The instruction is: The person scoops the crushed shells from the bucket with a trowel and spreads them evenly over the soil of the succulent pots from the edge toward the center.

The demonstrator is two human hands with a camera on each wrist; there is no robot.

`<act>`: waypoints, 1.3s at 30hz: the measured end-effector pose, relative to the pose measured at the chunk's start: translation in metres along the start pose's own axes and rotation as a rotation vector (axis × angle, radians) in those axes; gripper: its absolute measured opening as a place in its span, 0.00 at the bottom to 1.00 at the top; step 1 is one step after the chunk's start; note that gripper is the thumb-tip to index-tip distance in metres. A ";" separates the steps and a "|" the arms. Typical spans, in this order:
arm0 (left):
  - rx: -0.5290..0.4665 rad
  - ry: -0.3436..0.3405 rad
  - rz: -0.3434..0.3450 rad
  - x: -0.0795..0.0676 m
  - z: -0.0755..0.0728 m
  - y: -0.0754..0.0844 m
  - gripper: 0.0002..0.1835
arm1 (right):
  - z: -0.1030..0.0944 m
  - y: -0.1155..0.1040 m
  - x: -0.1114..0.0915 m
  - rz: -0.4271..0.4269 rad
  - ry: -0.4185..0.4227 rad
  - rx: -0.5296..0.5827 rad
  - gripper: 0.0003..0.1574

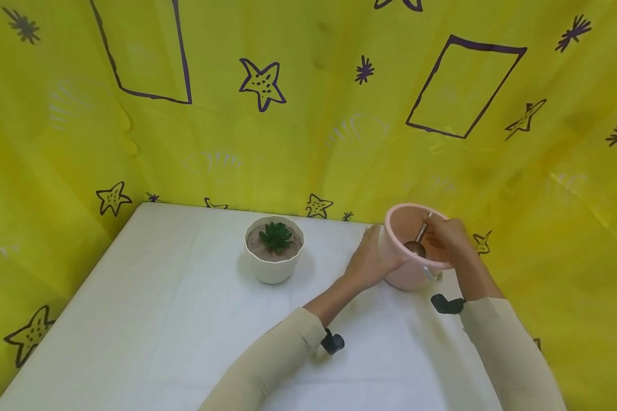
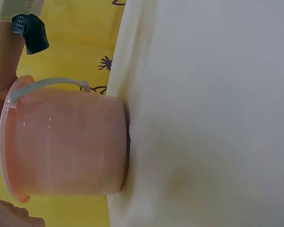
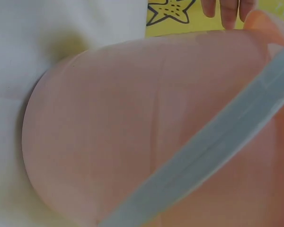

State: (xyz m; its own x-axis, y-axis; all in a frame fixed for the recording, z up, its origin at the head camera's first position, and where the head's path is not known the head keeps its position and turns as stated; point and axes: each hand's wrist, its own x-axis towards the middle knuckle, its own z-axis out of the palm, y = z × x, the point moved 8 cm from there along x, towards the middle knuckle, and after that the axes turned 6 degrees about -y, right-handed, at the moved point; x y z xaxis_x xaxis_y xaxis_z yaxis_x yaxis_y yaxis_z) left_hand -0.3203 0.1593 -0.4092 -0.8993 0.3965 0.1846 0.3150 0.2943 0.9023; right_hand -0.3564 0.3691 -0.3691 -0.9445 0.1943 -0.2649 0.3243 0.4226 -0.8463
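A pink bucket (image 1: 408,277) stands upright near the back right of the table, its grey handle (image 2: 52,81) hanging down one side. My right hand (image 1: 448,237) reaches over the rim and grips a metal ladle (image 1: 416,246), whose round dark end sits inside the bucket. Along the bucket's left side rests my left hand (image 1: 367,262), fingers straight and thumb against the wall just below the rim. In the left wrist view the left fingers (image 2: 14,213) show at the lower corner. The bucket's wall fills most of the right wrist view and hides the ladle there.
To the left of the bucket stands a white pot (image 1: 273,268) with a small green succulent (image 1: 276,236) in it. A white cloth covers the table (image 1: 195,342). Yellow curtains (image 1: 308,142) with dark drawn stars hang right behind the table's back edge.
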 end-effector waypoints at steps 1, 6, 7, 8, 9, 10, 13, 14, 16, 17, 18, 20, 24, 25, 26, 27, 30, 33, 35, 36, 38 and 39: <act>0.003 0.001 0.007 0.001 0.001 0.000 0.49 | 0.000 0.001 0.002 -0.004 -0.010 0.014 0.37; 0.030 -0.003 0.088 0.007 0.007 0.005 0.51 | 0.002 0.003 0.010 -0.023 -0.088 0.127 0.31; 0.027 -0.002 0.108 0.009 0.008 0.007 0.51 | 0.003 0.003 0.011 -0.026 -0.101 0.142 0.31; 0.022 -0.005 0.127 0.010 0.010 0.009 0.52 | 0.003 0.002 0.012 -0.033 -0.110 0.158 0.32; 0.016 -0.006 0.142 0.011 0.011 0.011 0.53 | 0.003 0.001 0.013 -0.044 -0.115 0.166 0.33; 0.011 -0.006 0.150 0.012 0.011 0.012 0.53 | 0.003 -0.001 0.013 -0.058 -0.119 0.156 0.34; -0.010 0.001 0.145 0.012 0.012 0.015 0.54 | 0.003 -0.007 0.013 -0.116 -0.121 0.113 0.37; 0.003 0.007 0.137 0.012 0.012 0.016 0.55 | 0.003 -0.010 0.012 -0.135 -0.125 0.109 0.37; 0.032 0.021 0.125 0.012 0.012 0.018 0.56 | 0.003 -0.016 0.010 -0.182 -0.128 0.053 0.36; 0.048 0.031 0.122 0.012 0.011 0.018 0.56 | 0.004 -0.019 0.009 -0.203 -0.126 0.030 0.35; 0.070 0.038 0.118 0.013 0.012 0.018 0.57 | 0.004 -0.022 0.007 -0.220 -0.122 0.008 0.33; 0.103 0.049 0.113 0.014 0.012 0.019 0.58 | 0.003 -0.029 0.003 -0.264 -0.108 -0.030 0.31; 0.127 0.070 0.107 0.016 0.012 0.018 0.59 | -0.001 -0.042 -0.004 -0.344 -0.047 -0.096 0.30; 0.133 0.076 0.107 0.016 0.012 0.018 0.59 | -0.002 -0.046 -0.006 -0.366 -0.029 -0.104 0.30; 0.138 0.084 0.109 0.016 0.011 0.018 0.59 | -0.004 -0.048 -0.007 -0.388 -0.013 -0.103 0.30; 0.138 0.090 0.109 0.016 0.011 0.018 0.59 | -0.005 -0.051 -0.008 -0.406 0.006 -0.097 0.29; 0.148 0.104 0.112 0.017 0.012 0.017 0.59 | -0.011 -0.055 -0.010 -0.448 0.063 -0.070 0.28; 0.168 0.104 0.098 0.018 0.013 0.016 0.60 | -0.018 -0.054 -0.010 -0.457 0.121 -0.024 0.25; 0.184 0.099 0.083 0.018 0.015 0.015 0.60 | -0.022 -0.052 -0.010 -0.449 0.149 0.000 0.22; 0.192 0.093 0.074 0.018 0.016 0.015 0.61 | -0.024 -0.050 -0.010 -0.446 0.161 0.013 0.21; 0.205 0.084 0.059 0.018 0.017 0.014 0.61 | -0.027 -0.047 -0.009 -0.442 0.180 0.048 0.18; 0.205 0.079 0.050 0.017 0.018 0.013 0.61 | -0.029 -0.045 -0.009 -0.439 0.187 0.068 0.16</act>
State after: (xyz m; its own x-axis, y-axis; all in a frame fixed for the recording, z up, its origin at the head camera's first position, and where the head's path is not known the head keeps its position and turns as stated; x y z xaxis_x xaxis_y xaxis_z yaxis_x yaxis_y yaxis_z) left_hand -0.3262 0.1856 -0.4008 -0.8995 0.3479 0.2643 0.4076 0.4503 0.7945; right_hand -0.3615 0.3737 -0.3152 -0.9637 0.1691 0.2064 -0.1127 0.4431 -0.8893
